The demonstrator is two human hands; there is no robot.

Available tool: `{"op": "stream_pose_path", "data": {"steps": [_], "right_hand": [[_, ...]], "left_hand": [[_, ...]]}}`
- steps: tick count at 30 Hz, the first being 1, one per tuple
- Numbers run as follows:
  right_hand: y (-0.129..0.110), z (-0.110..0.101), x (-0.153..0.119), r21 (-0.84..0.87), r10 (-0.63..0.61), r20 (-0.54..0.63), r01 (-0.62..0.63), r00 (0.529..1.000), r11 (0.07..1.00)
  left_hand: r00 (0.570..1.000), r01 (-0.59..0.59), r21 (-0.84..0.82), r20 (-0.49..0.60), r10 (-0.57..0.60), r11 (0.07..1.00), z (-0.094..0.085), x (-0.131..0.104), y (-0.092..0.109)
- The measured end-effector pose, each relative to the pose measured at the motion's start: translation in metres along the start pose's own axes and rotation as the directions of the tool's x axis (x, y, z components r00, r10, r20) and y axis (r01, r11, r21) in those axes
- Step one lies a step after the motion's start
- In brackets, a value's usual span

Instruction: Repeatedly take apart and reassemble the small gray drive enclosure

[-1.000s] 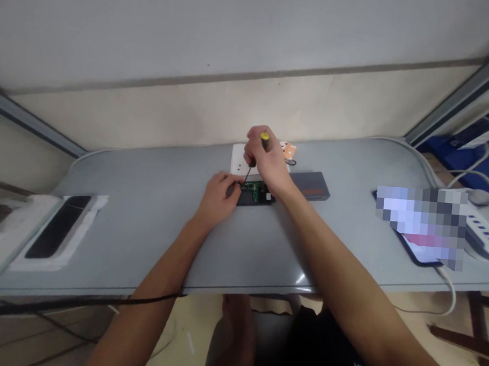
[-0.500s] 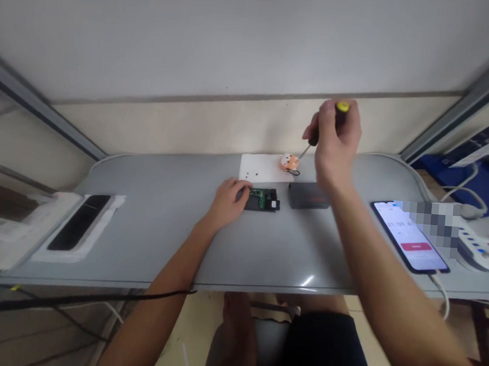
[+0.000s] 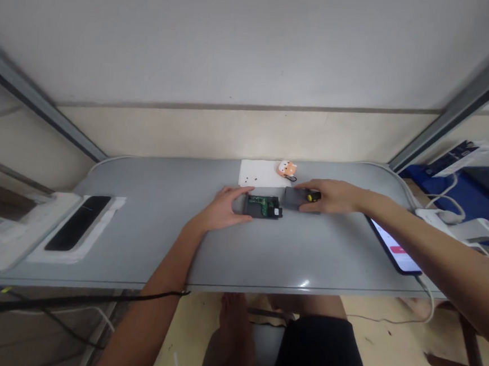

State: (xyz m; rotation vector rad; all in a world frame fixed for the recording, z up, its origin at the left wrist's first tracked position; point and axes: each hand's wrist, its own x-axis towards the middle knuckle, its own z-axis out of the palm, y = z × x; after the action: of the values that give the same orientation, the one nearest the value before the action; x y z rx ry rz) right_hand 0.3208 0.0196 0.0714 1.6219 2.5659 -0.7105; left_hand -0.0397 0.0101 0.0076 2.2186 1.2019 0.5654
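Grey desk (image 3: 150, 243) carries all the listed items, and I read it from the near edge outward. A black cable (image 3: 134, 298) crosses in front of the near edge at left. Toward the left end lies a dark phone (image 3: 77, 223) on a white sheet (image 3: 106, 229). Toward the right end, a lit phone (image 3: 397, 251) is partly covered by the right forearm.

At mid-depth, the open dark unit (image 3: 256, 211), with its green circuit board (image 3: 261, 202) exposed, lies flat between both hands. I have the left hand (image 3: 222, 209) spread around the unit's left end, thumb and finger spanning its near and far edges; I cannot tell whether they press on it. The right hand (image 3: 332, 196) is closed around a yellow-ended screwdriver (image 3: 313, 197), shaft hidden, with its fingers also on the dark grey case (image 3: 293, 199). That case sits just right of the unit.

Beyond the unit, near the far edge, lies a white card (image 3: 259, 170) bearing small dark pieces (image 3: 255, 179) at its near left. An orange-and-white figure (image 3: 286, 168) with a dark loop rests at its right end.
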Motion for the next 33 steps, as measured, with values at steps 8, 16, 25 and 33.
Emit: {"op": "stream_pose_path", "data": {"steps": [8,16,25,33], "right_hand": [[-0.052,0.009,0.017,-0.119,-0.216,0.025,0.217,0.976,0.969],[-0.071,0.04,0.031,-0.315,-0.294,-0.115,0.246,0.949,0.917],[-0.081,0.031,0.028,0.095,-0.288,-0.38,0.346,0.879,0.933],[-0.037,0.027,0.075,0.773,0.538,-0.632,0.501,0.558,0.389]], "left_hand": [[0.999,0.05,-0.05,-0.019,-0.051,0.998,0.005,0.0,-0.001],[0.996,0.073,-0.035,-0.047,-0.075,0.997,0.011,-0.002,0.0],[0.998,0.023,-0.014,-0.052,-0.024,1.0,0.008,0.002,0.008],[0.991,0.086,-0.092,-0.098,-0.095,0.992,0.007,-0.002,0.007]]}}
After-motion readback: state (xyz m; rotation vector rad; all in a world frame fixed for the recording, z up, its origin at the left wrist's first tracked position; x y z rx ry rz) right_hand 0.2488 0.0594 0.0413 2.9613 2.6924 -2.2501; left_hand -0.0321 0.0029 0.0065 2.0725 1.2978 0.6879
